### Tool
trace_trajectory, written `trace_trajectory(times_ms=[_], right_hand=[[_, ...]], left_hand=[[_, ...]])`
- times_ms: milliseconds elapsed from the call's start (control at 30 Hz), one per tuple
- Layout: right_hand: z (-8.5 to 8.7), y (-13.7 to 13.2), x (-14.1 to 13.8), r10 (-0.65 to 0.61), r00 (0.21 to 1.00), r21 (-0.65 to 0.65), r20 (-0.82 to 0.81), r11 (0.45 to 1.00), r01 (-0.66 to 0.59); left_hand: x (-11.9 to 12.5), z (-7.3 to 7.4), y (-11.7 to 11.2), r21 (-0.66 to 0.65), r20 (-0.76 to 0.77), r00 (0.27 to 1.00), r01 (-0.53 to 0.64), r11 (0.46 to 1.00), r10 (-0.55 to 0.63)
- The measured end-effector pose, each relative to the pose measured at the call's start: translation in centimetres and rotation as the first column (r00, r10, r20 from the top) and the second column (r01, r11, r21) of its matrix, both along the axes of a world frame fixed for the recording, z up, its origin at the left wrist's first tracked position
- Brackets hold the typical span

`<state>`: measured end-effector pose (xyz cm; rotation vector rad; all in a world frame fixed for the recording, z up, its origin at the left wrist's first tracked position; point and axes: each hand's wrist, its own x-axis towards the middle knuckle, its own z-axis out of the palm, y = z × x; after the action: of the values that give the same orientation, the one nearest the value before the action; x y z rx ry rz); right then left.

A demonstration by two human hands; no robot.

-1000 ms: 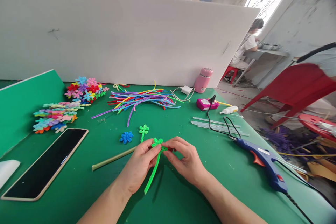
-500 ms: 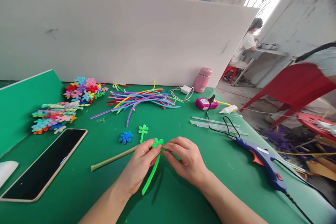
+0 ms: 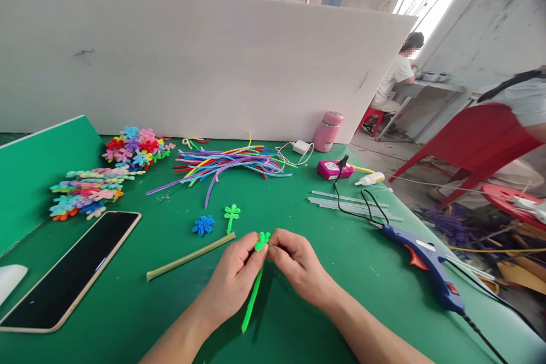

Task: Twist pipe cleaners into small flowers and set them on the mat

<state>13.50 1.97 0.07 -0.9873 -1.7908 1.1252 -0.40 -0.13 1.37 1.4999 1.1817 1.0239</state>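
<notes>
Both hands pinch the looped top of a bright green pipe cleaner (image 3: 255, 296) just above the green table (image 3: 128, 307). My left hand (image 3: 234, 278) grips it from the left, thumb and fingers closed. My right hand (image 3: 296, 264) pinches the loops from the right. The stem hangs down toward me between the wrists. A finished green pipe-cleaner flower (image 3: 232, 214) and a blue flower (image 3: 203, 225) lie just beyond the hands, beside a thin olive stick (image 3: 190, 257).
A phone (image 3: 70, 273) lies at the left. Piles of coloured flowers (image 3: 108, 173) and loose pipe cleaners (image 3: 226, 165) sit further back. A blue glue gun (image 3: 426, 264) with its cord, clear glue sticks (image 3: 350, 202), a pink bottle (image 3: 327, 131) and red chairs stand at the right. A person sits far right.
Both hands have drawn slightly nearer to me with the green pipe cleaner, and the fingers have closed tighter on its looped top, which looks more bunched.
</notes>
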Motion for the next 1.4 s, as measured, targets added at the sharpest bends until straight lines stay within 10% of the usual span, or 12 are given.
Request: trace_trajectory(times_ms=[133, 233, 400, 500, 667, 767, 867, 1033, 1400], right_hand=[[-0.2, 0.1, -0.2, 0.014, 0.943, -0.575, -0.333, 0.790, -0.215], [-0.3, 0.1, -0.2, -0.010, 0.922, -0.644, -0.387, 0.719, -0.263], [0.2, -0.2, 0.1, -0.007, 0.998, -0.014, 0.069, 1.000, 0.008], [0.5, -0.1, 0.6, -0.094, 0.928, 0.433, 0.362, 0.898, -0.077], [0.5, 0.1, 0.8, -0.156, 0.897, 0.636, 0.413, 0.754, -0.162], [0.5, -0.2, 0.5, -0.072, 0.961, 0.447, 0.268, 0.893, -0.058], [0.5, -0.4, 0.1, 0.023, 1.000, -0.061, 0.010, 0.998, -0.022], [0.4, -0.1, 0.0, -0.004, 0.925, -0.621, -0.379, 0.742, -0.251], [0.1, 0.3, 0.1, -0.033, 0.965, -0.381, -0.260, 0.922, -0.071]], left_hand=[[-0.2, 0.0, -0.2, 0.179, -0.179, 0.982, 0.091, 0.980, -0.058], [-0.2, -0.2, -0.2, 0.213, -0.216, 0.975, 0.108, 0.971, -0.061], [0.1, -0.3, 0.2, -0.143, 0.114, 0.991, -0.046, 0.989, 0.063], [0.1, -0.2, 0.5, -0.416, 0.369, 0.923, 0.059, 0.908, 0.109], [0.0, -0.1, 0.5, -0.514, 0.494, 0.863, 0.190, 0.836, 0.107], [0.1, -0.4, 0.2, -0.435, 0.491, 0.868, 0.174, 0.883, 0.070], [0.2, -0.6, -0.1, -0.282, 0.418, 0.909, 0.132, 0.950, -0.002], [0.1, -0.7, -0.3, -0.156, 0.200, 0.980, 0.040, 0.987, -0.008], [0.4, -1.2, 0.1, -0.335, 0.448, 0.887, 0.055, 0.941, 0.108]])
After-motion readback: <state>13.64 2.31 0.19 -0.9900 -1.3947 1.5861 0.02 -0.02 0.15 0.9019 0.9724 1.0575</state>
